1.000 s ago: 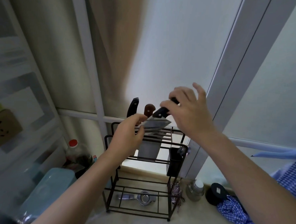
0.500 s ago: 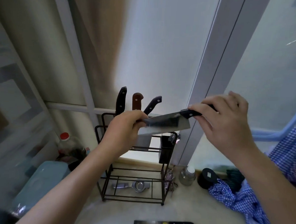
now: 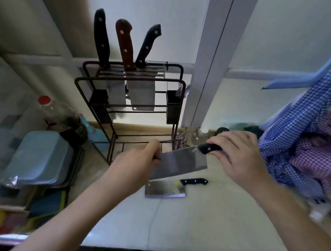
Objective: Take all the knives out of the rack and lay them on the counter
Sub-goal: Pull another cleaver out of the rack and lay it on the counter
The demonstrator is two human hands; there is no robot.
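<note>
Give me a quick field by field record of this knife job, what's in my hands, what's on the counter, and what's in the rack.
right hand: grips black handle of held cleaver
left hand: pinches the blade's far end
held cleaver: flat, above the counter
counter: one black-handled cleaver lying flat
rack: three knives upright: black handle, brown handle, black handle

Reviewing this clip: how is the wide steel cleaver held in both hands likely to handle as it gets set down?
The wide steel cleaver looks rigid and probably blade-heavy: the right hand grips the black handle while the left hand steadies the blade's far end. Its polished face may be slippery. Laid flat on the pale counter, it should not roll, like the cleaver already lying there.
</note>
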